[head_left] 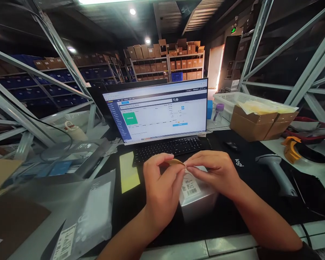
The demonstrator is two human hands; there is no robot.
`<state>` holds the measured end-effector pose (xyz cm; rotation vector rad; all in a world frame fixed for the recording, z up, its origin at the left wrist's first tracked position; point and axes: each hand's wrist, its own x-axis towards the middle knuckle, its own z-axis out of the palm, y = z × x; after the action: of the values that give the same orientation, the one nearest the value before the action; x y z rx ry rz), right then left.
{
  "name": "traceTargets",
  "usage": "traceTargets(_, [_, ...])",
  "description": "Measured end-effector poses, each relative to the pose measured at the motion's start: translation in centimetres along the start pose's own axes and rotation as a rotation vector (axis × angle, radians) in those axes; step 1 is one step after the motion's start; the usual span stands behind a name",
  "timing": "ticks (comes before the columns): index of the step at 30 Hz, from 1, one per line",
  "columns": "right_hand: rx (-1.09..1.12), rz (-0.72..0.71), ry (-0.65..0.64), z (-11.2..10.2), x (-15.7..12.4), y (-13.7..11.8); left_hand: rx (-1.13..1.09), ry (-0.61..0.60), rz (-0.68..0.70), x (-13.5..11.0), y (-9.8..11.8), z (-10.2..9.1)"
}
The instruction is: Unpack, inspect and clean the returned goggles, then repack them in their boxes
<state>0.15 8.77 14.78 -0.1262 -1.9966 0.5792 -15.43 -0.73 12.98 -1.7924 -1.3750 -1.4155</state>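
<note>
Both my hands meet above a small white box (196,196) that carries a barcode label and rests on the black desk mat (241,216). My left hand (162,184) pinches a thin tan strip (176,162), perhaps tape, between thumb and fingers. My right hand (215,171) pinches the same strip's other end, fingers curled, just over the box top. The box is partly hidden by both hands.
A black keyboard (169,147) and a lit monitor (157,110) stand behind the hands. A yellow paper slip (128,172) lies left, grey mailer bags (86,216) nearer left. Right: a barcode scanner (277,171), a mouse (231,146), an orange tape dispenser (294,148), a cardboard box (260,122).
</note>
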Motion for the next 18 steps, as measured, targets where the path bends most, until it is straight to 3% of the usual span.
traceTargets(5, [0.087,0.282,-0.015,-0.4,0.3,-0.1,-0.081,-0.034,-0.062,0.3,-0.2,0.0])
traceTargets(9, [0.136,0.486,0.068,-1.0,0.6,0.9,-0.142,-0.073,-0.175,0.8,-1.3,-0.2])
traceTargets(15, [0.373,0.676,0.320,-3.5,0.9,4.2,-0.169,-0.078,-0.422,2.5,-5.7,-1.5])
traceTargets(18, [0.418,0.713,0.499,-4.9,1.0,5.5,-0.046,-0.241,-0.528,3.3,-8.7,-2.1])
